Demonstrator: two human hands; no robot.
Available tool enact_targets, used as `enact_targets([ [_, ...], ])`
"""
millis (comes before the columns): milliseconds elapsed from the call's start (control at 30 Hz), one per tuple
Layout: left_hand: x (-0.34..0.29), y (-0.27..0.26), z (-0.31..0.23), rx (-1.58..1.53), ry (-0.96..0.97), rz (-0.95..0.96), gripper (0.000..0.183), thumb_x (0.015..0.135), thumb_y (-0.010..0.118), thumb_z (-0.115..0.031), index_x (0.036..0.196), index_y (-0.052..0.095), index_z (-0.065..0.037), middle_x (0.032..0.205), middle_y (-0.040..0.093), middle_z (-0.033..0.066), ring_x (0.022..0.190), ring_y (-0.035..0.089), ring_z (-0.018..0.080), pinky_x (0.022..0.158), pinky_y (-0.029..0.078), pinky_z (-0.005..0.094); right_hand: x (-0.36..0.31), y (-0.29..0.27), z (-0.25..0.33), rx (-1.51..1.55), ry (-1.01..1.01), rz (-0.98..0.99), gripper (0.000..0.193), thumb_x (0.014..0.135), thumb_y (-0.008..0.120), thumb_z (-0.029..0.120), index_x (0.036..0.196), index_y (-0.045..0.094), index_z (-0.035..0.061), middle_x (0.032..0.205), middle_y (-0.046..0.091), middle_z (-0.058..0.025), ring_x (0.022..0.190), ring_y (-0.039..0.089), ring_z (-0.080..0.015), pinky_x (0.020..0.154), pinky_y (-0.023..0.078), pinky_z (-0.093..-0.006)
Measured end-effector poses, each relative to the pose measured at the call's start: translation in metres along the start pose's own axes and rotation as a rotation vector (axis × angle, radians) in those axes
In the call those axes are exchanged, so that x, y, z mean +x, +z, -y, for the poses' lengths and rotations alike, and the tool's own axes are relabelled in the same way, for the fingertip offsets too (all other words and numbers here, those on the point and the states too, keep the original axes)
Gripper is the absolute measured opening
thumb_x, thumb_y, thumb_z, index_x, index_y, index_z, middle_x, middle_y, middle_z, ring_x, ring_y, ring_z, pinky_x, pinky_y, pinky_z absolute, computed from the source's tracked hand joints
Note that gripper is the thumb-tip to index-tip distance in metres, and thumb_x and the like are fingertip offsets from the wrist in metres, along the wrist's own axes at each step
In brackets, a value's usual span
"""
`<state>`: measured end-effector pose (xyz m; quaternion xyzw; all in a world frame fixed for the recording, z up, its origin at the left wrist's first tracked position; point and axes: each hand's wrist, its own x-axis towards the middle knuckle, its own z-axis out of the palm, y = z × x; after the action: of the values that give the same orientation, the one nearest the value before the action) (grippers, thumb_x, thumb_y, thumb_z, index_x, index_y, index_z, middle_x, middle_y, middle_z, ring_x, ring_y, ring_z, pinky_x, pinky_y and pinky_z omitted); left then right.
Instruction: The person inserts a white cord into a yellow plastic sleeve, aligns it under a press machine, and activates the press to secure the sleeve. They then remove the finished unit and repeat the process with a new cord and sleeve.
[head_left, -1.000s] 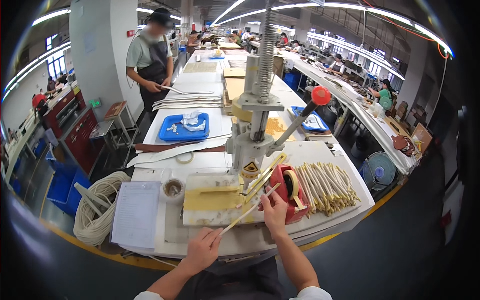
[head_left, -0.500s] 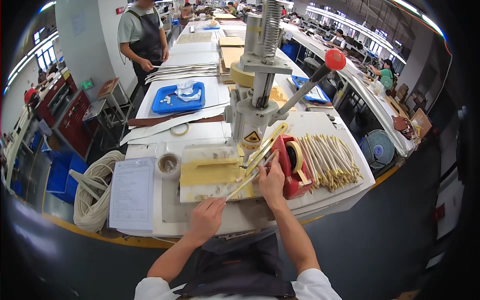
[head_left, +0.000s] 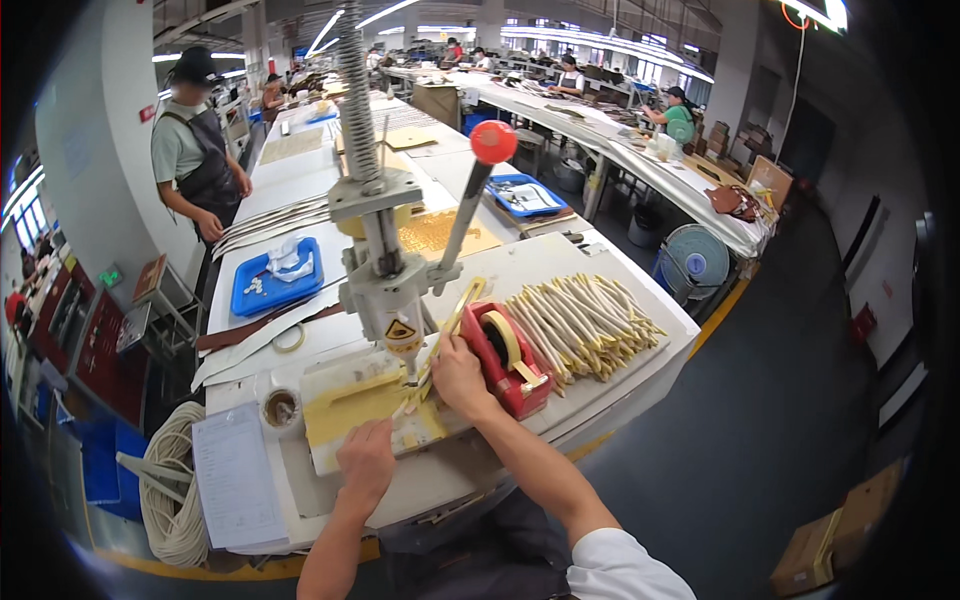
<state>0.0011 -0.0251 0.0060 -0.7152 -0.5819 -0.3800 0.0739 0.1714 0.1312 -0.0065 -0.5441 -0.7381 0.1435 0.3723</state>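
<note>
My left hand [head_left: 367, 458] is closed at the front edge of a marble-like slab [head_left: 322, 380] covered partly in yellow tape. A short length of white cord [head_left: 404, 408] shows between its fingertips and the foot of a hand press [head_left: 390, 300]. Curled beside a red tape dispenser [head_left: 508, 362], my right hand [head_left: 462, 378] has its fingers around the far stretch of that cord, mostly hidden. A yellow-edged strip [head_left: 462, 310] stands slanted just beyond these fingers. Right of the dispenser lies a pile of white cord pieces [head_left: 585, 325] with yellow ends.
The press lever ends in a red knob [head_left: 493, 142]. A tape roll [head_left: 281, 407] and a paper sheet [head_left: 237, 478] lie on the left. Farther back are a blue tray [head_left: 278, 277] and another person [head_left: 198, 150]. A coil of cord [head_left: 172, 490] hangs off the left edge.
The view has swung right, so the bench appears shifted left. My right hand has moved closer to the dispenser's left side. Both hands stay closed, and less of the cord shows between them.
</note>
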Motion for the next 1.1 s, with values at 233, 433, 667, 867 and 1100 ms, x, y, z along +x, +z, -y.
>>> enact_targets([
  [233, 0.000, -0.002, 0.001, 0.041, -0.006, 0.079, 0.016, 0.085, 0.069, -0.002, 0.099, 0.075, -0.005, 0.092, 0.071, 0.0106, 0.083, 0.067, 0.0317, 0.075, 0.053, 0.0416, -0.002, 0.016, -0.007, -0.182, -0.117, -0.063, 0.046, 0.093, 0.063, 0.017, 0.124, 0.055, -0.0165, 0.133, 0.053, -0.0337, 0.113, 0.059, -0.0524, 0.097, 0.052, -0.0511],
  [433, -0.004, -0.006, 0.003, 0.067, 0.072, 0.132, 0.031, 0.079, 0.064, 0.000, 0.108, 0.072, -0.004, 0.098, 0.067, 0.0084, 0.088, 0.064, 0.0282, 0.077, 0.053, 0.0388, -0.005, 0.002, -0.001, -0.288, -0.162, 0.055, 0.043, 0.090, 0.061, 0.017, 0.123, 0.056, -0.0106, 0.129, 0.056, -0.0277, 0.107, 0.060, -0.0453, 0.091, 0.053, -0.0499],
  [667, -0.005, -0.007, 0.006, -0.021, 0.032, 0.117, 0.028, 0.083, 0.064, 0.002, 0.109, 0.072, -0.003, 0.094, 0.064, 0.0095, 0.087, 0.063, 0.0288, 0.077, 0.053, 0.0397, -0.008, -0.013, 0.019, -0.346, -0.132, 0.131, 0.056, 0.094, 0.059, 0.019, 0.145, 0.048, 0.0011, 0.133, 0.053, -0.0258, 0.107, 0.060, -0.0442, 0.086, 0.057, -0.0487],
  [867, -0.006, 0.000, 0.010, -0.090, -0.057, 0.141, 0.028, 0.083, 0.065, 0.001, 0.110, 0.072, -0.003, 0.094, 0.061, 0.0095, 0.088, 0.062, 0.0292, 0.077, 0.053, 0.0401, -0.006, -0.010, 0.018, -0.411, -0.130, 0.182, 0.046, 0.092, 0.062, 0.019, 0.133, 0.057, -0.0016, 0.144, 0.048, -0.0276, 0.109, 0.061, -0.0450, 0.085, 0.058, -0.0503],
  [1100, -0.005, 0.007, 0.015, -0.139, -0.042, 0.145, 0.033, 0.079, 0.063, 0.001, 0.111, 0.071, 0.000, 0.096, 0.059, 0.0105, 0.091, 0.060, 0.0293, 0.081, 0.053, 0.0392, 0.012, -0.011, 0.005, -0.380, -0.117, 0.311, 0.042, 0.085, 0.067, 0.008, 0.124, 0.058, -0.0039, 0.144, 0.043, -0.0382, 0.104, 0.065, -0.0500, 0.087, 0.058, -0.0513],
])
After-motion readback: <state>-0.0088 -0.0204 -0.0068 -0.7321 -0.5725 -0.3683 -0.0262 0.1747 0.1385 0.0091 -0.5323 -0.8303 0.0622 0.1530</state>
